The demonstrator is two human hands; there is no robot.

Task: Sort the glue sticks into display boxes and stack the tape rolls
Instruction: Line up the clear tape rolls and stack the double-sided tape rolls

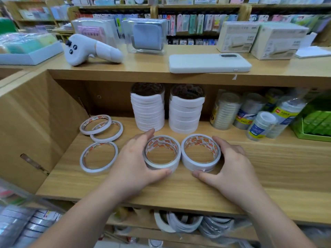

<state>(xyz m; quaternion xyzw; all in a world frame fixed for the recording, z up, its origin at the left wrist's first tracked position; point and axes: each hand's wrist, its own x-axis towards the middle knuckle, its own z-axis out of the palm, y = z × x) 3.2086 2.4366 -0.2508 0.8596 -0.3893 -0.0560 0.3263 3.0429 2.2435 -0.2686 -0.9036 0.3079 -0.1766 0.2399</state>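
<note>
Wooden shelf [268, 167] under both hands. Two tall tape stacks [148, 113] upright just beyond fingertips. Left hand [136, 165] curled round left short stack [157, 164], thumb on near side, fingers on far side. Right hand [232, 167] grips right short stack [198, 164] likewise. Short stacks sit on shelf between hands, side by side, about touching. Three thin rolls [95, 170] flat, left of left hand.

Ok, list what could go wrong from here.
1. The right tall stack of white tape rolls looks uneven; adding more could topple it.
2. The left hand and right hand grip the left short stack and right short stack of white rolls by their sides; lifted, lower rolls may slip out.
</note>
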